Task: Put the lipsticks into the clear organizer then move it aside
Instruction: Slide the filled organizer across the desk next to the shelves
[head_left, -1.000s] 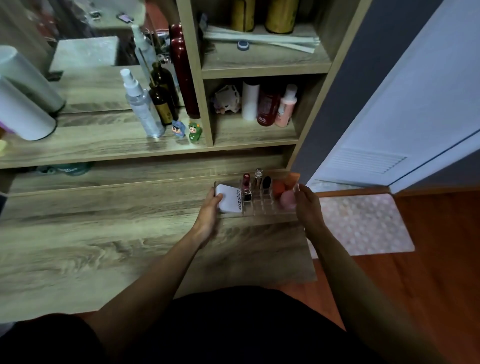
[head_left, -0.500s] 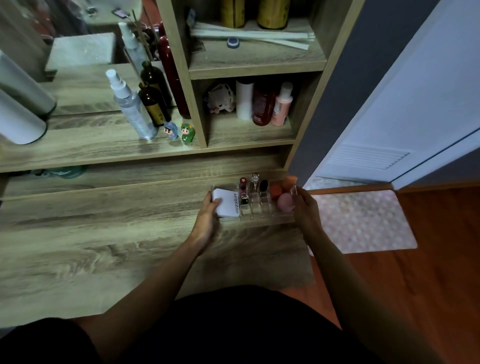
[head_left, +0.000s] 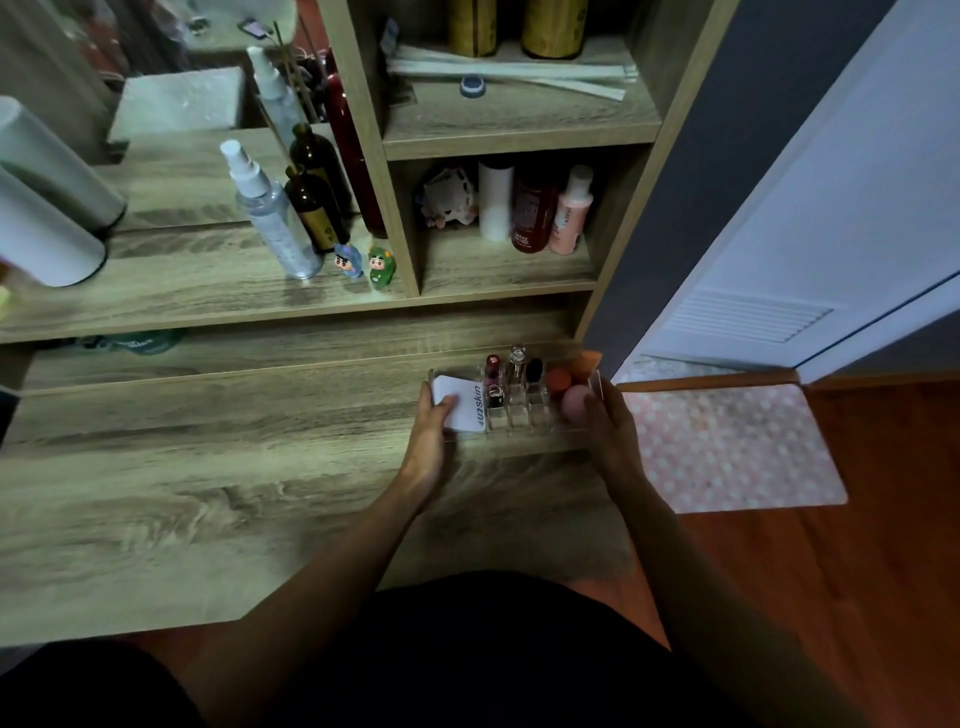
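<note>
The clear organizer (head_left: 519, 415) sits at the back right corner of the wooden desk (head_left: 208, 493). Its middle slots hold upright lipsticks: a red one (head_left: 492, 370), a clear-capped one (head_left: 516, 364) and a black one (head_left: 533, 371). A white tube (head_left: 462, 410) lies in its left end, and orange and pink sponges (head_left: 571, 395) fill its right end. My left hand (head_left: 428, 441) grips the left end, fingers over the white tube. My right hand (head_left: 610, 431) grips the right end beside the pink sponge.
A shelf unit rises behind the desk with a spray bottle (head_left: 270, 213), dark bottles (head_left: 314, 208), two small figurines (head_left: 366, 262) and more bottles (head_left: 535, 213) in the cubby. A white door (head_left: 831, 208) and pink dotted mat (head_left: 727, 447) lie right, past the desk's edge.
Both hands stay on the organizer's ends; it has shifted slightly toward the back right of the desk. The view has moved a little.
</note>
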